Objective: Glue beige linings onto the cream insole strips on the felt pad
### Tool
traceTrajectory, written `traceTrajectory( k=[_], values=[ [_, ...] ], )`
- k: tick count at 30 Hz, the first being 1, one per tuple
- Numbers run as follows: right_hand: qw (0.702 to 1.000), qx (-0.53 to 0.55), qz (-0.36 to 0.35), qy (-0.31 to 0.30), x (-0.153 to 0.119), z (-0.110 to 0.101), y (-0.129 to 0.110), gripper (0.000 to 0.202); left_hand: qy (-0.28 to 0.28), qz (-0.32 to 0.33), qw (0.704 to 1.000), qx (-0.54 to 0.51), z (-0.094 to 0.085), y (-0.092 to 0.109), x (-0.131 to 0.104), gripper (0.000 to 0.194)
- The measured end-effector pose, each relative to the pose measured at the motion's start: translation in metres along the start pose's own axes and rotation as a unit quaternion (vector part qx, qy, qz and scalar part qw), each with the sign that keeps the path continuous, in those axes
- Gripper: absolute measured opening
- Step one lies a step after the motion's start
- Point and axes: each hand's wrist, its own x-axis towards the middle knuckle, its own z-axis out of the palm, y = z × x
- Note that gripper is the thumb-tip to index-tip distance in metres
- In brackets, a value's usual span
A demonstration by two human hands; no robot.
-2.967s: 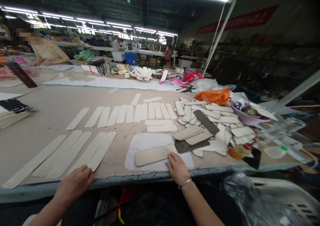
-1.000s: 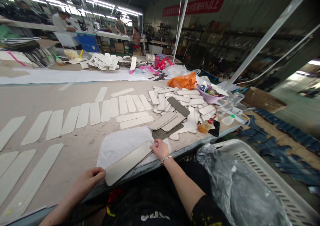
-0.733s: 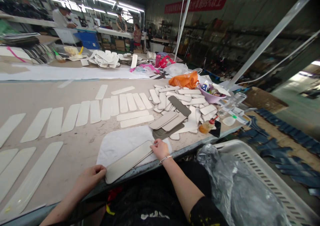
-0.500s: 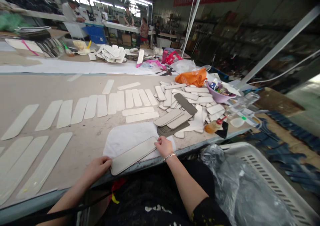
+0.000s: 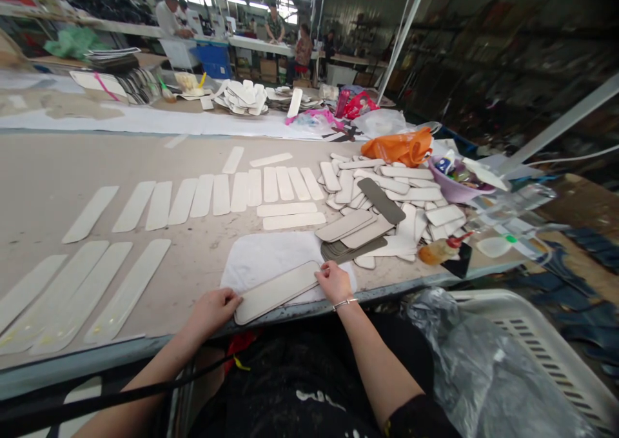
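Between my two hands lies a long, pale, round-cornered strip (image 5: 278, 292) with a dark edge; a second layer seems to show beneath it. My left hand (image 5: 215, 310) pinches its near left end, and my right hand (image 5: 335, 283) grips its far right end. Under the strip is a white cloth-like sheet (image 5: 264, 249) at the table's front edge. Just beyond my right hand are dark grey strips (image 5: 333, 251) partly covered by light grey ones (image 5: 345, 224). Behind them spreads a loose heap of pale strips (image 5: 406, 173).
Many flat white strips (image 5: 222, 194) lie in rows on the table (image 5: 193, 264) to the left. A glue bottle with red tip (image 5: 438, 252), an orange bag (image 5: 399, 146) and a lilac basin (image 5: 457, 189) stand right. A white plastic basket (image 5: 520, 312) holds clear plastic by the table.
The camera view has turned slightly left, so the scene shifts rightward. Both hands keep their hold on the strip, which lies in nearly the same place on the sheet.
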Motion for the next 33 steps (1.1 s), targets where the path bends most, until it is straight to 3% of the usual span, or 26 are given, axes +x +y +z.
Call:
traceTrajectory(
  k=[8,13,18,22,24,27,30,33],
  values=[
    [1.000,-0.007,-0.001,-0.007,-0.003,-0.003,-0.005,0.014,0.026,0.020,0.999,0.043,0.005,0.003,-0.002,0.033],
    [1.000,-0.019,-0.002,-0.006,-0.003,-0.004,-0.007,0.015,0.014,0.024,0.999,0.045,0.006,-0.001,0.004,0.034],
    [1.000,-0.021,-0.005,-0.006,-0.003,-0.004,-0.007,0.015,0.020,-0.002,1.000,0.021,0.005,-0.001,0.003,0.035],
    [1.000,-0.011,-0.003,-0.009,-0.003,-0.003,-0.006,0.016,0.085,-0.002,0.996,-0.033,0.014,-0.010,-0.005,0.031],
    [1.000,-0.012,0.000,-0.010,-0.003,-0.002,-0.005,0.015,0.172,0.040,0.982,-0.065,0.021,-0.022,-0.012,0.032],
    [1.000,-0.015,-0.006,-0.009,-0.002,-0.001,-0.004,0.015,0.272,0.166,0.945,-0.080,0.034,-0.045,-0.023,0.028],
    [1.000,-0.013,-0.006,-0.011,-0.002,-0.001,-0.003,0.016,0.252,0.304,0.918,-0.032,0.042,-0.060,-0.029,0.025],
    [1.000,-0.020,-0.002,-0.012,-0.002,-0.001,-0.003,0.015,0.222,0.366,0.904,0.027,0.044,-0.064,-0.027,0.027]
  ],
)
